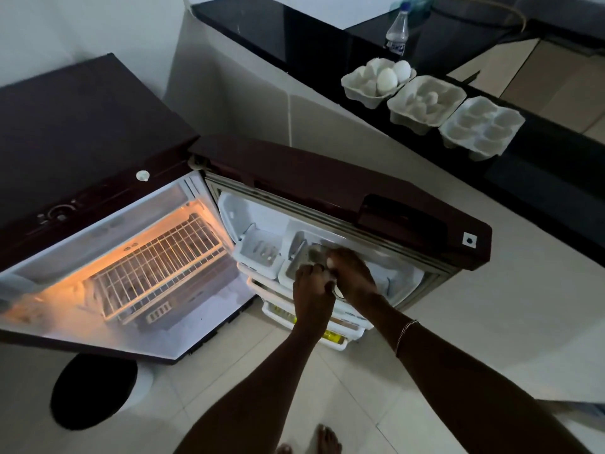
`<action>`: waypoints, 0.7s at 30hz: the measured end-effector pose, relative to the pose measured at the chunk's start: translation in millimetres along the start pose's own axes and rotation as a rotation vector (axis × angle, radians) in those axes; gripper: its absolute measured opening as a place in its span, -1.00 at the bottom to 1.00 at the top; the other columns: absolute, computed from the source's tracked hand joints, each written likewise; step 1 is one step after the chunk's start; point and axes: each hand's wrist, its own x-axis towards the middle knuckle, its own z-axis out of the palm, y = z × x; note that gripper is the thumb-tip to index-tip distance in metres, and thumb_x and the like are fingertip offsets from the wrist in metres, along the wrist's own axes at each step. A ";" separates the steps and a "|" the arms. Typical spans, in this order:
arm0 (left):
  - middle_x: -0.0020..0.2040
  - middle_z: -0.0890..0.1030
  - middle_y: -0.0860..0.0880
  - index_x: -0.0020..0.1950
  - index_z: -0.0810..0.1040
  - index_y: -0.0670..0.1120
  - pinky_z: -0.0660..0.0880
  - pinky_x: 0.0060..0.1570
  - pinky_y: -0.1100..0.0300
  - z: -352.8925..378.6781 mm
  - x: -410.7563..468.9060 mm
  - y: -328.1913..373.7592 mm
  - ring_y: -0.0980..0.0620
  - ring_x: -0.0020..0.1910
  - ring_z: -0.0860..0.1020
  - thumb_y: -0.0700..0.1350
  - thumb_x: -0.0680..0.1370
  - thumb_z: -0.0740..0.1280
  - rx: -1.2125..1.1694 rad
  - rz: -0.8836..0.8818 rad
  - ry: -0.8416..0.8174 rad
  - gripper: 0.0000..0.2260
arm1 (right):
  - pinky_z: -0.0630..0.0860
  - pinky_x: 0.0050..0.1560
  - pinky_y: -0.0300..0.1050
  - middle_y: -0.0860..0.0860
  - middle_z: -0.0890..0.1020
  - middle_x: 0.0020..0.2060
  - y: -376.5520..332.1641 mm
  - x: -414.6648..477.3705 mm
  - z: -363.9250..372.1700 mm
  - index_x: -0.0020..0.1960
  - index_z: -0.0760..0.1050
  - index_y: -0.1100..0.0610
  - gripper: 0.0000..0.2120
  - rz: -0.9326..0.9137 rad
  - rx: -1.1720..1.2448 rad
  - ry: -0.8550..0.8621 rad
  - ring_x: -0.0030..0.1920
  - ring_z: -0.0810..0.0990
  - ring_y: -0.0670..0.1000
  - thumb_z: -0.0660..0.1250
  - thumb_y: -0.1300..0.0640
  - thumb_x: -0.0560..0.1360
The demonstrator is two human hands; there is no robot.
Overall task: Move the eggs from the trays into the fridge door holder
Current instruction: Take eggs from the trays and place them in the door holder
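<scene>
Reaching both hands, left (312, 290) and right (352, 273), into door holder (294, 257); grip state, egg axis unclear.

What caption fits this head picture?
Both hands reach into the fridge door holder; two eggs remain.

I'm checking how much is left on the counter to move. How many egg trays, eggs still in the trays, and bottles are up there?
Egg trays: 3, far, middle, near
Eggs in the trays: 2, both in the far tray
Plastic bottles: 1
Total: 6
Whether the hands at the fridge door hold eggs cannot be told.
</scene>
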 end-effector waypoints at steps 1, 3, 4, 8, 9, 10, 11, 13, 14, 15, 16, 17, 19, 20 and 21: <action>0.05 0.61 -0.06 0.03 0.57 -0.10 0.53 0.12 0.02 1.5 1.3 0.3 -0.07 0.12 0.53 -0.17 0.53 0.36 0.006 0.001 0.003 -0.91 | 0.49 -0.08 -0.38 -0.12 0.65 -0.05 1.3 1.2 2.5 0.05 0.60 0.01 -0.79 0.014 -0.004 -0.008 0.00 0.62 -0.10 0.20 0.05 0.57; 0.04 0.61 -0.06 0.03 0.57 -0.09 0.54 0.10 0.03 4.0 4.1 0.2 -0.06 0.12 0.53 -0.18 0.53 0.35 -0.010 -0.022 -0.008 -0.90 | 0.43 -0.03 -0.23 -0.06 0.61 0.03 5.2 7.0 6.4 0.03 0.58 0.02 -0.80 0.012 -0.047 -0.044 0.06 0.57 -0.03 0.18 0.12 0.56; 0.06 0.61 -0.06 0.04 0.57 -0.08 0.54 0.08 0.07 4.4 4.9 -0.4 -0.05 0.12 0.54 -0.17 0.53 0.36 -0.011 -0.037 -0.016 -0.89 | 0.39 0.00 -0.20 -0.06 0.59 0.06 5.6 9.8 6.9 0.04 0.56 0.03 -0.81 0.012 -0.080 -0.074 0.09 0.53 -0.02 0.17 0.14 0.57; 0.12 0.61 -0.07 0.10 0.59 -0.09 0.51 0.05 0.17 4.5 11.9 -4.7 -0.05 0.15 0.55 -0.15 0.53 0.40 0.032 -0.025 -0.044 -0.84 | 0.40 0.12 -0.21 -0.02 0.59 0.20 9.7 12.2 8.2 0.18 0.57 0.04 -0.76 0.055 -0.096 -0.113 0.20 0.52 0.00 0.17 0.12 0.61; 0.14 0.61 -0.07 0.12 0.58 -0.10 0.53 0.09 0.13 3.0 14.0 -3.2 -0.06 0.18 0.55 -0.15 0.52 0.41 0.046 -0.005 -0.047 -0.82 | 0.38 0.20 -0.18 0.04 0.58 0.25 9.9 13.8 5.0 0.24 0.56 0.10 -0.73 0.057 -0.083 -0.114 0.27 0.51 0.05 0.17 0.17 0.62; 0.15 0.61 -0.08 0.13 0.58 -0.10 0.54 0.12 0.09 1.7 13.1 -3.9 -0.07 0.20 0.54 -0.15 0.52 0.41 0.060 0.009 -0.055 -0.81 | 0.35 0.28 -0.16 0.11 0.56 0.30 9.7 13.0 5.5 0.31 0.53 0.17 -0.70 0.071 -0.062 -0.120 0.33 0.48 0.10 0.17 0.22 0.63; 0.16 0.62 -0.08 0.15 0.57 -0.11 0.55 0.15 0.06 -0.5 13.1 -1.6 -0.08 0.21 0.55 -0.14 0.53 0.41 0.067 0.030 -0.061 -0.79 | 0.33 0.31 -0.20 0.16 0.54 0.33 8.3 12.5 1.8 0.35 0.50 0.22 -0.67 0.084 -0.045 -0.112 0.35 0.47 0.11 0.16 0.26 0.63; 0.20 0.63 -0.10 0.23 0.55 -0.13 0.55 0.22 0.02 -5.3 8.2 -2.1 -0.07 0.25 0.56 -0.15 0.54 0.43 0.045 0.092 -0.044 -0.73 | 0.32 0.15 -0.48 0.18 0.58 0.26 -2.1 5.6 -0.1 0.31 0.51 0.23 -0.69 0.098 0.008 -0.078 0.24 0.53 0.02 0.20 0.30 0.60; 0.22 0.64 -0.09 0.27 0.54 -0.14 0.56 0.26 0.02 -9.4 4.3 -1.4 -0.05 0.27 0.57 -0.17 0.54 0.44 0.010 0.117 -0.020 -0.70 | 0.35 0.05 -0.51 0.14 0.62 0.18 -10.8 0.8 -2.0 0.27 0.54 0.19 -0.69 0.125 0.067 -0.042 0.13 0.57 -0.02 0.27 0.32 0.54; 0.23 0.64 -0.05 0.30 0.53 -0.12 0.57 0.26 0.04 -15.3 0.4 2.1 -0.01 0.28 0.58 -0.19 0.54 0.44 -0.032 0.124 0.008 -0.67 | 0.38 0.00 -0.44 0.06 0.65 0.11 -20.9 -4.4 -5.9 0.22 0.57 0.11 -0.64 0.139 0.099 0.015 0.06 0.59 -0.05 0.33 0.35 0.47; 0.23 0.65 -0.02 0.30 0.53 -0.09 0.59 0.25 0.06 -22.2 -3.4 7.4 0.02 0.27 0.59 -0.20 0.55 0.44 -0.086 0.125 0.034 -0.67 | 0.43 -0.02 -0.35 -0.01 0.67 0.06 -30.8 -10.7 -11.3 0.18 0.59 0.05 -0.60 0.134 0.115 0.072 0.03 0.60 -0.05 0.35 0.36 0.40; 0.22 0.65 0.01 0.29 0.53 -0.06 0.61 0.21 0.08 -30.0 -7.4 12.7 0.06 0.24 0.60 -0.22 0.54 0.43 -0.133 0.139 0.063 -0.67 | 0.48 -0.04 -0.27 -0.05 0.68 0.01 -40.5 -16.8 -19.3 0.13 0.61 0.01 -0.60 0.114 0.126 0.159 0.00 0.61 -0.05 0.35 0.36 0.38; 0.15 0.66 0.07 0.23 0.55 -0.03 0.61 0.14 0.24 -49.9 -12.3 30.5 0.16 0.14 0.60 -0.24 0.52 0.45 -0.174 0.220 0.149 -0.69 | 0.53 -0.07 -0.21 -0.11 0.68 -0.08 -56.1 -24.0 -40.2 0.01 0.62 -0.02 -0.71 0.084 0.183 0.314 -0.05 0.61 -0.09 0.31 0.32 0.43; 0.11 0.66 0.09 0.20 0.56 -0.02 0.57 0.11 0.36 -61.4 -12.9 41.7 0.22 0.09 0.59 -0.25 0.51 0.46 -0.178 0.273 0.199 -0.70 | 0.53 -0.08 -0.22 -0.14 0.67 -0.11 -63.2 -24.6 -53.7 -0.03 0.61 -0.02 -0.75 0.083 0.218 0.380 -0.07 0.60 -0.13 0.30 0.29 0.48; 0.08 0.66 0.09 0.18 0.57 -0.03 0.51 0.09 0.47 -73.2 -10.3 53.6 0.25 0.05 0.57 -0.26 0.50 0.46 -0.187 0.319 0.244 -0.71 | 0.52 -0.07 -0.24 -0.16 0.66 -0.12 -70.4 -21.7 -67.2 -0.04 0.61 -0.03 -0.78 0.086 0.252 0.429 -0.08 0.59 -0.17 0.30 0.27 0.51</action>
